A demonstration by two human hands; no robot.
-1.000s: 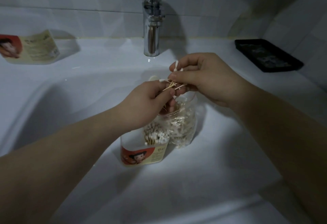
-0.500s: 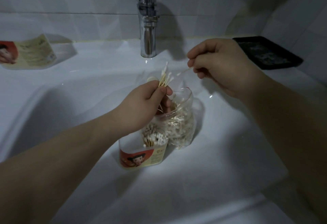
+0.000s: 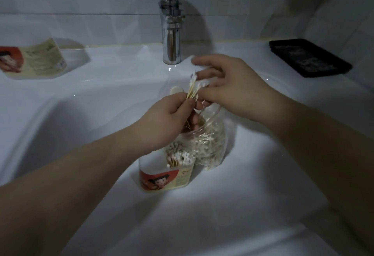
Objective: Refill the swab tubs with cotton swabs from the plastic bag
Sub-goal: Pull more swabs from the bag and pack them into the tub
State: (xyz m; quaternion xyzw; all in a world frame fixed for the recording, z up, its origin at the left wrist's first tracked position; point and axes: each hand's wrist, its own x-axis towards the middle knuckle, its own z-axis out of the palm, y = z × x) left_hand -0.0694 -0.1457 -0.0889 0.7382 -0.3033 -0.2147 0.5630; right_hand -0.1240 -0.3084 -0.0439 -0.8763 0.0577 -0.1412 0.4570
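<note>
A clear swab tub [image 3: 162, 176] with a red and cream label stands in the white sink basin, partly filled with upright cotton swabs [image 3: 180, 157]. Right beside it a clear plastic bag [image 3: 210, 144] of loose swabs stands open. Above the bag's mouth my left hand [image 3: 168, 122] pinches a small bundle of swabs [image 3: 193, 88], tips pointing up. My right hand [image 3: 228, 87] is at the tips of that bundle, fingers spread and touching them. A second labelled tub [image 3: 32, 61] lies on the ledge at far left.
A chrome tap [image 3: 171, 25] rises at the back of the white sink [image 3: 242, 205]. A black tray [image 3: 309, 57] sits on the ledge at right. A small pale round piece [image 3: 177, 90] lies in the basin behind my left hand. Tiled wall behind.
My right hand, which had pulled away to the right with a single swab, has come back to the bundle held in my left hand. The left hand has stayed above the bag.
</note>
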